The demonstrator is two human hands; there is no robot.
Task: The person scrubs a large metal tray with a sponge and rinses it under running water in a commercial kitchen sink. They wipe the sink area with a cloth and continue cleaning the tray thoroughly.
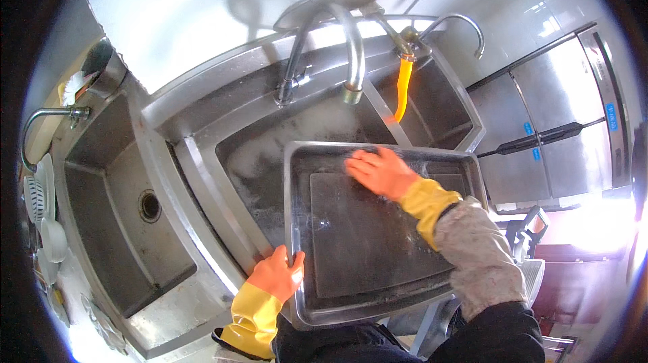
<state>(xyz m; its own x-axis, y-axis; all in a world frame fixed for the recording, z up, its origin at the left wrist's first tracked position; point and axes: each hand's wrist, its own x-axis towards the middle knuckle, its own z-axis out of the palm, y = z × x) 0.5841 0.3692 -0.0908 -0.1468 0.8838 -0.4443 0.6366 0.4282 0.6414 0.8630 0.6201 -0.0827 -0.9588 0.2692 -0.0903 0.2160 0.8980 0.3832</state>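
A large, deep rectangular metal tray (374, 241) is tilted over the front of the sink, close to my body. My left hand (278, 274), in an orange rubber glove with a yellow cuff, grips the tray's left rim, with the thumb over the edge. My right hand (382, 173), gloved the same way, presses against the inside of the tray near its far wall. Its fingers are slightly blurred, and I cannot tell whether something is under the palm. Whitish foam or wet streaks show around those fingers. Behind the tray, a sink basin (253, 175) holds cloudy, foamy water.
A curved faucet (356, 54) hangs over the foamy basin, and an orange hose (403, 87) drops toward the basin at right. At left is another sink (126, 170) with a drain, beside white dishes (53, 239). Steel cabinet doors (552, 104) stand at right.
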